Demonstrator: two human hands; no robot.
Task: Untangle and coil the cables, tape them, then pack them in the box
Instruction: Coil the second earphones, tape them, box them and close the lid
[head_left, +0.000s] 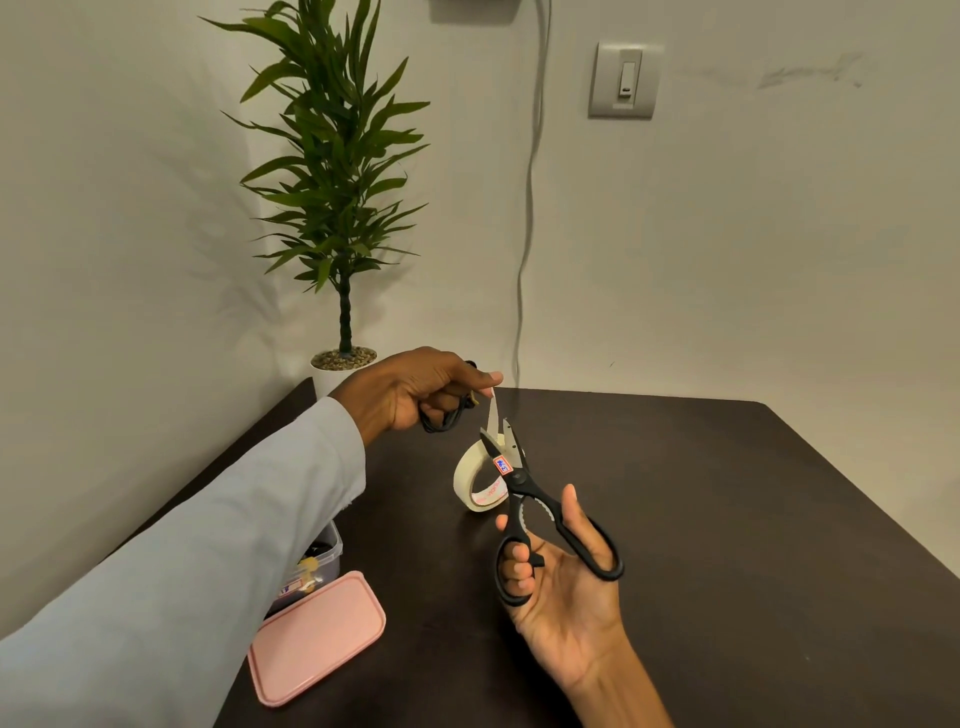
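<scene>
The tape roll (480, 480) hung above the worktop (727, 519) by a strip pinched in the left hand (415, 392), whose grip also seemingly held a black coiled cable (441, 418). The right hand (561, 582) gripped open scissors (524, 499) at the strip. The box (324, 553) sat left.

Right of the right hand (563, 577), the dark tabletop (727, 519) lies bare to its far and right edges. Between both hands, the tape roll (480, 480), its raised strip and the scissors (535, 512) block passage. Below the left hand (415, 395), the sleeve covers a container (322, 558); a pink lid (317, 636) lies beside it. A potted plant (337, 208) stands behind the left hand.
</scene>
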